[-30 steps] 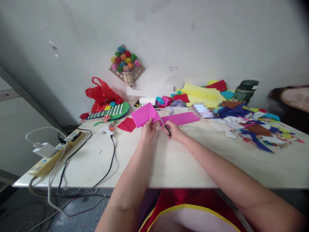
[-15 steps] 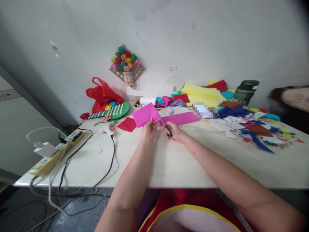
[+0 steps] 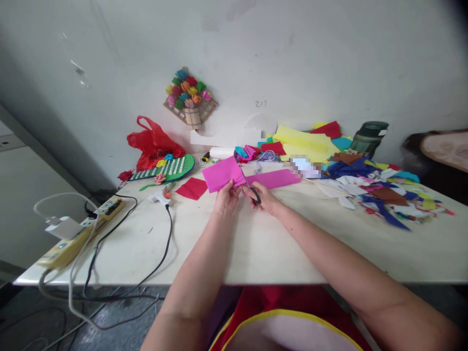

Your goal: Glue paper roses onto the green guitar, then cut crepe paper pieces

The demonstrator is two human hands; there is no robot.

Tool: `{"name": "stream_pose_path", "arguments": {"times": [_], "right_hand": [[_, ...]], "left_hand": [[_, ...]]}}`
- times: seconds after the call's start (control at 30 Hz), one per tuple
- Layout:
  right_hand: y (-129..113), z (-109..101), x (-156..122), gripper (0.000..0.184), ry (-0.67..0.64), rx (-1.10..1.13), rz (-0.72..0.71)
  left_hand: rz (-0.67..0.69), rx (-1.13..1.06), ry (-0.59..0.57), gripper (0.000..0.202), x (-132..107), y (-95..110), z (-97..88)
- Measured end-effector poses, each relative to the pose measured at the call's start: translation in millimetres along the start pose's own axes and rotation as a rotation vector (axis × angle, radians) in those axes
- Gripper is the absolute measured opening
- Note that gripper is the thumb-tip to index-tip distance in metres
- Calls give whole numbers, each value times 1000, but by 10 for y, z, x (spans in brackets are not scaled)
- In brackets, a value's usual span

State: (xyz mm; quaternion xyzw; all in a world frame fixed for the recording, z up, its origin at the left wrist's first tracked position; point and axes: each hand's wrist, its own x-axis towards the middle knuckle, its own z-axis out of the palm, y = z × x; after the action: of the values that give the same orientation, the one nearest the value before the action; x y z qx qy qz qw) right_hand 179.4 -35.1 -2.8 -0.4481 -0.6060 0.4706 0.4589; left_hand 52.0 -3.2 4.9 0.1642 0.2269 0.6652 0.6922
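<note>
My left hand (image 3: 228, 196) pinches the lower edge of a pink sheet of paper (image 3: 221, 174), held up above the table with its thumb in front. Closed around the handles of dark-handled scissors (image 3: 255, 195) is my right hand (image 3: 266, 199). The scissor blades point up and left along the right edge of the pink sheet; whether they are cutting through it I cannot tell. Behind my right hand a longer pink strip (image 3: 280, 179) lies on the table. A red piece of paper (image 3: 192, 188) lies left of the held sheet.
A hot glue gun (image 3: 160, 197) with a black cable and a yellow power strip (image 3: 78, 239) occupy the left side. A heap of coloured scraps (image 3: 387, 192) covers the right, near a green bottle (image 3: 369, 139). A red plastic bag (image 3: 155, 144) stands behind a green craft piece (image 3: 175, 168).
The pink sheet has tilted slightly, to a more level angle, and sits a little further right. Both hands keep their holds. The whole view has shifted slightly.
</note>
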Motion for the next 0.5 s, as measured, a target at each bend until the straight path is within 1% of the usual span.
{"name": "stream_pose_path", "arguments": {"times": [0.17,0.3,0.5], "right_hand": [[-6,26,11,38,34,3,-4],[-1,57,29,37,62,19,-36],[126,93,135,37,121,77,-46]], "left_hand": [[8,-9,5,17,8,-2,3],[12,-14,15,17,15,-2,3],[18,-16,38,14,35,-5,-3]]}}
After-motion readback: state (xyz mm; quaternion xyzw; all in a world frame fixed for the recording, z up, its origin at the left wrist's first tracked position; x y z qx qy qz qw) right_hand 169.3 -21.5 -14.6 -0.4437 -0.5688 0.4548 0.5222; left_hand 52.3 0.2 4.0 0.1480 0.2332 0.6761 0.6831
